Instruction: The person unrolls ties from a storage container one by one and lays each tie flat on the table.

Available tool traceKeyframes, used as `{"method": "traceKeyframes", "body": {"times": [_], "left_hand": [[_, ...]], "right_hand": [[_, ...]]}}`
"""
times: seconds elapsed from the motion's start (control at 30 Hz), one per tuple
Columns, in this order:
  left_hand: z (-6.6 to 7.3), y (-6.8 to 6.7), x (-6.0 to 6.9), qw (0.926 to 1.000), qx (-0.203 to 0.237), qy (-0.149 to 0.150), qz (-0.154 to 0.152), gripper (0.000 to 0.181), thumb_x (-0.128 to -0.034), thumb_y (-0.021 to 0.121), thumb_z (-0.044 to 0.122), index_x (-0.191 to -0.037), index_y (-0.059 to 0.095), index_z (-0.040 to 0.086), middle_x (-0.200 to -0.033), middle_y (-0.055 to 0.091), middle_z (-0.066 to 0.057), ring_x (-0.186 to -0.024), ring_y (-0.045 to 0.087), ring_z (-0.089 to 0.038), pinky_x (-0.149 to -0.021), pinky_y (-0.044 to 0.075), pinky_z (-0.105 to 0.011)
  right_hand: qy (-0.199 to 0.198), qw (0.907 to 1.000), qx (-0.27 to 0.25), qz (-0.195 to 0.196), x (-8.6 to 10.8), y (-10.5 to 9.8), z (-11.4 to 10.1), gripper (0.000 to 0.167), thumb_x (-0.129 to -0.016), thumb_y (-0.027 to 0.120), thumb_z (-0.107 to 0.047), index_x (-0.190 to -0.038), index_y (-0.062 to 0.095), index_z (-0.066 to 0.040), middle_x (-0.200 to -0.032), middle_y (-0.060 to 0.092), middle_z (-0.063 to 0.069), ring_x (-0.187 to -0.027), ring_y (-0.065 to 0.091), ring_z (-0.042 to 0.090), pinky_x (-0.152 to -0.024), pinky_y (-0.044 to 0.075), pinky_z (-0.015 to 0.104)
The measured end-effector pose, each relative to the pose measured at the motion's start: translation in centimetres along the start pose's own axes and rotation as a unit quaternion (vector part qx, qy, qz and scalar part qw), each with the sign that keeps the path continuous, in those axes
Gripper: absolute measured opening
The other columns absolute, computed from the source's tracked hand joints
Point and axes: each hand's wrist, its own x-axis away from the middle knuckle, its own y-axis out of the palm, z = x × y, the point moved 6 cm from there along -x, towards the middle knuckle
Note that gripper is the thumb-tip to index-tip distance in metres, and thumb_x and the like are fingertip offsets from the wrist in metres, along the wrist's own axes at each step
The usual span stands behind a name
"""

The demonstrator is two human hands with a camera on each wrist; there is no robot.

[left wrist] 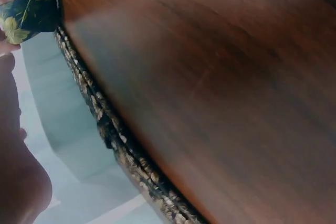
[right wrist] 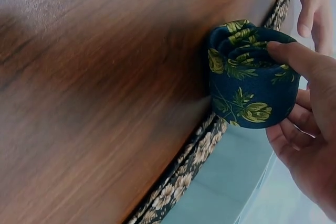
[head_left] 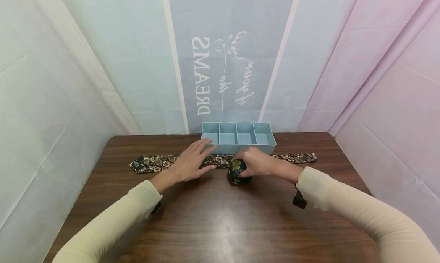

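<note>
My right hand [head_left: 256,163] grips a rolled-up dark tie [head_left: 237,170] with yellow-green flowers, thumb on its upper edge and fingers round its side, as the right wrist view shows the roll [right wrist: 252,80]. A second tie [head_left: 156,163], black with cream and brown flowers, lies stretched out flat across the table, behind the roll. My left hand [head_left: 188,163] is over this flowered tie with fingers spread, holding nothing; whether it touches the cloth I cannot tell. In the left wrist view the flowered tie [left wrist: 94,98] runs along below the roll [left wrist: 34,6].
A light blue tray [head_left: 238,149] with several compartments stands at the back edge of the brown wooden table [head_left: 220,224], just behind the flowered tie. Pale curtains hang behind and at both sides.
</note>
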Motion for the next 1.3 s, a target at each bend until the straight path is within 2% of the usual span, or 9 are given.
{"method": "traceKeyframes", "body": {"times": [0.13,0.53,0.77,1.0,1.17,1.3], "left_hand": [[0.4,-0.1,0.3,0.9997,-0.014,0.009,0.020,0.073,-0.1032,0.067,0.049,-0.160,0.046,0.006,-0.166,0.038,-0.018,-0.156,0.034,-0.037,-0.130,0.025,-0.050],[2.0,0.3,1.1,0.9968,0.006,0.047,0.065,0.075,-0.0967,0.077,0.044,-0.155,0.052,0.003,-0.162,0.045,-0.020,-0.149,0.043,-0.039,-0.123,0.037,-0.057],[3.2,1.0,1.4,0.9967,0.026,0.051,0.057,0.075,-0.0955,0.079,0.044,-0.154,0.053,0.005,-0.157,0.050,-0.019,-0.145,0.047,-0.038,-0.120,0.041,-0.057],[3.8,1.9,1.6,0.9961,0.070,0.032,0.044,0.071,-0.0944,0.081,0.042,-0.151,0.057,0.005,-0.148,0.058,-0.017,-0.137,0.055,-0.033,-0.118,0.044,-0.054],[3.8,2.4,1.5,0.9938,0.105,-0.002,0.037,0.061,-0.0950,0.080,0.040,-0.143,0.065,0.007,-0.143,0.063,-0.013,-0.134,0.058,-0.028,-0.115,0.048,-0.049],[3.9,2.6,1.4,0.9898,0.133,-0.026,0.044,0.050,-0.0947,0.082,0.038,-0.133,0.072,0.008,-0.136,0.067,-0.008,-0.129,0.061,-0.024,-0.112,0.050,-0.044]], "right_hand": [[0.008,0.9999,0.008,-0.002,-0.3,0.3,-0.5,0.053,-0.078,0.093,-0.021,-0.120,0.075,0.006,-0.114,0.078,0.016,-0.103,0.077,0.029,-0.087,0.064,0.040],[0.015,0.9999,0.004,-0.003,-0.7,0.8,-1.5,0.054,-0.079,0.093,-0.021,-0.122,0.074,0.007,-0.114,0.078,0.017,-0.100,0.077,0.027,-0.084,0.065,0.037],[0.023,0.9997,-0.002,-0.003,-0.7,1.1,-1.9,0.056,-0.079,0.093,-0.019,-0.123,0.073,0.009,-0.115,0.077,0.020,-0.093,0.078,0.026,-0.079,0.065,0.030],[0.031,0.9995,-0.008,-0.003,-0.7,1.2,-2.3,0.056,-0.078,0.093,-0.018,-0.124,0.073,0.008,-0.112,0.078,0.018,-0.088,0.078,0.023,-0.075,0.063,0.025],[0.039,0.9992,-0.009,-0.004,-0.8,1.3,-2.4,0.057,-0.078,0.093,-0.018,-0.125,0.073,0.008,-0.110,0.079,0.017,-0.079,0.076,0.018,-0.070,0.060,0.019],[0.041,0.9991,-0.002,-0.012,-0.9,1.4,-2.5,0.056,-0.079,0.092,-0.019,-0.125,0.073,0.006,-0.110,0.079,0.015,-0.078,0.075,0.016,-0.068,0.060,0.018]]}}
